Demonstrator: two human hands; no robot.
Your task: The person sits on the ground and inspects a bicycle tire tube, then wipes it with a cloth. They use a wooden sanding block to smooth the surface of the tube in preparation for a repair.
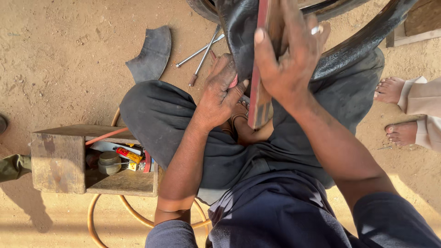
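Plainly, the right hand [287, 59] is gripping a flat reddish wooden strip [261, 98] while the left hand's [220, 94] fingers are pinching the black inner tube [239, 32] just beside it. Judging from this, the strip is likely slipping onto those fingers if the tube shifts.

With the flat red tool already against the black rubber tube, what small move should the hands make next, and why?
Probably draw the flat red tool along the black rubber tube in a short stroke. The right hand grips the tool, and the left hand presses the tube at that spot, steadying it.
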